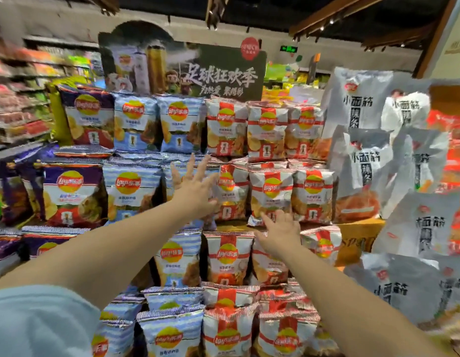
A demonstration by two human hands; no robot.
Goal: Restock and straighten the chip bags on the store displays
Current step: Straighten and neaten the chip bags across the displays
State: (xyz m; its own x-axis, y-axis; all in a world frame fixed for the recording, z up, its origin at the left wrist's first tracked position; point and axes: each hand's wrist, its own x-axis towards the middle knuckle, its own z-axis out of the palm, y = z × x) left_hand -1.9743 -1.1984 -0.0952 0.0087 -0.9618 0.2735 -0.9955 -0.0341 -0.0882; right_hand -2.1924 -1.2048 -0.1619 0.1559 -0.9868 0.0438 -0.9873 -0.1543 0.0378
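Two bare hands reach into a tiered display of chip bags. Fingers of the left hand (195,186) are spread wide and straight in front of a blue-striped bag (181,176) on the middle tier, beside a red-and-white bag (231,194); whether the palm presses it, I cannot tell. Lower down, the right hand (280,231) has its forefinger stretched out, its tip at the lower edge of another red-and-white bag (271,191), gripping nothing. Purple bags (71,194) fill the left columns. Grey snack packs (363,161) lean at the right, and a dark promotional sign (223,73) stands behind the top row.
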